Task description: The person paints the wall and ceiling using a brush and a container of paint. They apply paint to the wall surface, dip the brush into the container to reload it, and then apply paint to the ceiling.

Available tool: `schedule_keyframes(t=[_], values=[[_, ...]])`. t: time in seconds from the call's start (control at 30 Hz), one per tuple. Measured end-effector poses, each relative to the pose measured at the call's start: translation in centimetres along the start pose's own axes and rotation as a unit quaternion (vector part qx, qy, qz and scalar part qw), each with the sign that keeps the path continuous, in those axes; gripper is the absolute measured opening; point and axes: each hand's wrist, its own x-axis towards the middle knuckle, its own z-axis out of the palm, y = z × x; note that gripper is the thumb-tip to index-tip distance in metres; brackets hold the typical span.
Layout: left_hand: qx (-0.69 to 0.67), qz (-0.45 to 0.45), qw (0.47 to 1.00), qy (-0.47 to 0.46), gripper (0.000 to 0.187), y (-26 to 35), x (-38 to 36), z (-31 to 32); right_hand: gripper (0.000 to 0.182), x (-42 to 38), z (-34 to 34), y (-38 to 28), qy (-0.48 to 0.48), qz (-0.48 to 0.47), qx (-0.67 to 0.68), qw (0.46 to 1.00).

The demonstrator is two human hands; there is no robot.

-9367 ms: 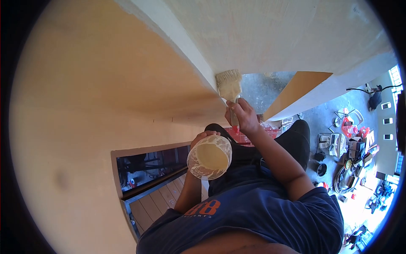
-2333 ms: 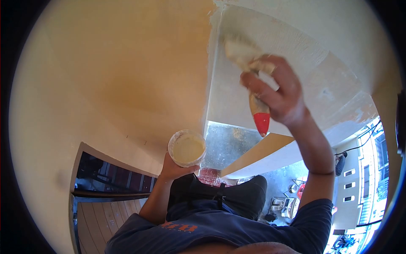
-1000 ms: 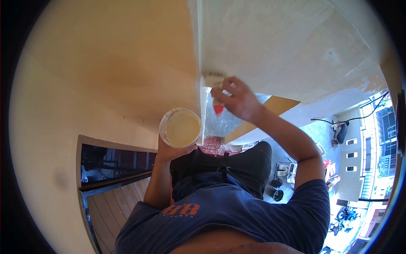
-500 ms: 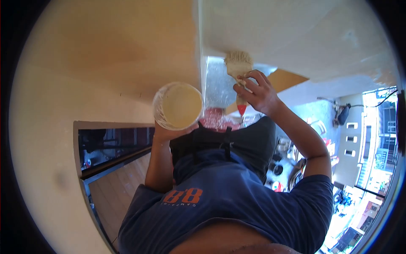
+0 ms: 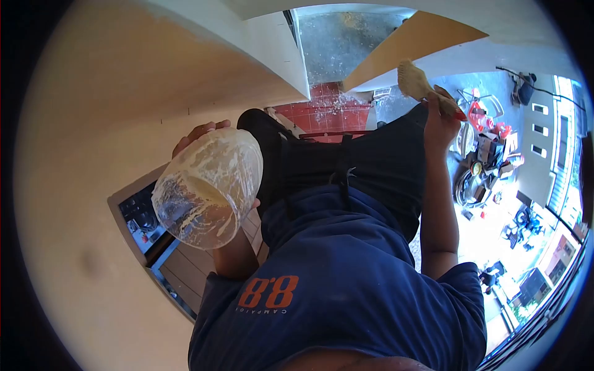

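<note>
My left hand (image 5: pixel 199 132) is wrapped round a clear plastic tub (image 5: pixel 238 154), its fingers showing past the far edge. The tub is tipped, its inner wall streaked with cream paint and a pool of paint lying inside. Out to the right, at thigh height, my right hand (image 5: pixel 442 123) grips a wide paintbrush (image 5: pixel 413 80) by its handle. Cream paint coats the bristles, which point up and away from me, and the handle's end is red. The brush is apart from the wall.
A cream wall (image 5: pixel 80 204) runs along my left, with a framed opening (image 5: pixel 142 216) low in it. Ahead are a wall corner (image 5: pixel 303 86), red floor tiles (image 5: pixel 318 108) spattered with white, and a grey floor (image 5: pixel 334 49). Assorted clutter (image 5: pixel 486 154) lies down to the right.
The brush has come away from the wall, down and to the right with my right hand. The tub has moved left and tipped. My view has shifted to show more floor.
</note>
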Motion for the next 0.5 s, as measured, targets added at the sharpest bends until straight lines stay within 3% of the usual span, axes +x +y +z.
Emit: schedule_keyframes(t=[0.07, 0.1, 0.17, 0.2, 0.27, 0.3, 0.37, 0.5], values=[[0.016, -0.097, 0.995, 0.029, 0.123, 0.7, 0.1, 0.2, 0.027, -0.3, -0.5, 0.9, 0.029, 0.042, 0.028, 0.998], [0.014, -0.099, 0.995, 0.024, 0.123, 0.5, 0.6, 0.3, 0.027, -0.4, -0.7, 1.3, 0.053, 0.079, 0.057, 0.994], [0.044, 0.003, 0.999, -0.031, 0.114, -0.1, 1.5, 0.3, 0.027, -0.7, -0.8, 1.9, 0.061, 0.113, 0.071, 0.989], [0.042, 0.0, 0.999, -0.035, 0.114, 0.0, 1.6, -0.6, 0.028, -1.0, -0.9, 2.1, 0.065, 0.146, 0.086, 0.983], [0.168, -0.067, 0.968, -0.171, 0.106, 0.4, 1.7, -2.9, 0.026, -1.4, -0.8, 2.3, 0.054, 0.151, 0.082, 0.984], [0.165, -0.069, 0.968, -0.176, 0.106, 0.9, 2.2, -2.8, 0.025, -1.5, -0.9, 2.5, 0.039, 0.153, 0.08, 0.984], [0.432, 0.028, 0.87, -0.236, 0.102, 2.1, 3.5, -2.6, 0.025, -1.7, -1.0, 3.4, 0.055, 0.18, 0.1, 0.977], [0.327, -0.023, 0.926, -0.187, 0.101, 0.9, 2.4, -3.1, 0.025, -2.0, -1.1, 4.1, 0.093, 0.265, 0.171, 0.944]])
